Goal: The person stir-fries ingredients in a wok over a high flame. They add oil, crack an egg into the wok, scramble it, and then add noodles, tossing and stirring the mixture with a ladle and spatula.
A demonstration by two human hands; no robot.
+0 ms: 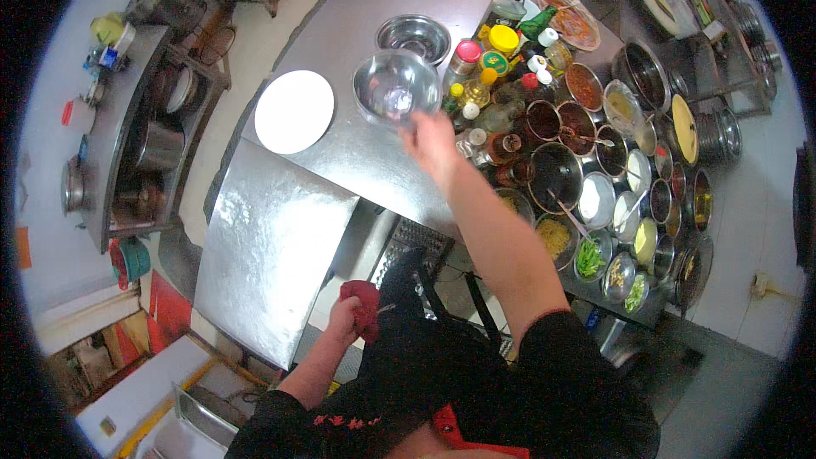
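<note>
My left hand grips a bunched red cloth in front of my dark clothing, beside the lower metal worktop. Reaching out over the steel table, my right hand is at the near rim of a shiny metal bowl. Blur hides whether its fingers are closed on that rim. The bowl overlaps a second metal bowl just behind it in view. To their left lies a round white plate, close to the table's edge.
Bottles and jars, including a red-lidded jar, crowd the table right of the bowls. Beyond them stand several seasoning containers, one with chopped greens. A lower metal worktop adjoins at left. A shelf unit with pots lines the left wall.
</note>
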